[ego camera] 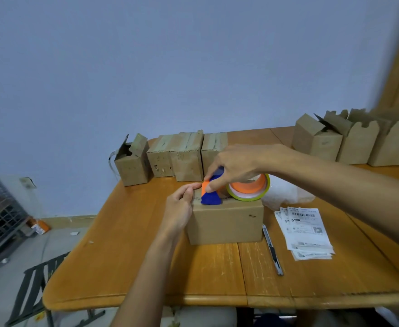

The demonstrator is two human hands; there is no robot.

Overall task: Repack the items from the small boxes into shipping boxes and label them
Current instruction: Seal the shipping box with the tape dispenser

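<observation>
Here's the shipping box point(226, 223), plain brown cardboard, flaps down, sitting square in the middle of the wooden table point(146, 256), its long side facing us with a small dark mark near the upper right corner. On top of it rides the tape dispenser point(211, 199), blue body with an orange tab at the front, and behind it the tape roll point(249, 190), an orange core ringed in yellowish clear tape. The right hand point(238, 164) comes in from above and has a closed grip on the dispenser, fingers wrapped over the blue handle and the thumb pressed on the orange tab. The left hand point(179, 208) is at the box's upper left edge, grip closed there too: thumb laid along the top towards the dispenser, fingers curled against the side. Whether there's tape under those fingertips I can't tell. Just right of the box lies a utility knife point(272, 250), then a fanned stack of printed labels point(304, 230), with crumpled white wrapping point(285, 194) behind. Along the back edge stands a row of small boxes point(184, 159), taped over, one open box point(133, 161) at its left end, and further open boxes point(359, 142) grouped at the far right.
</observation>
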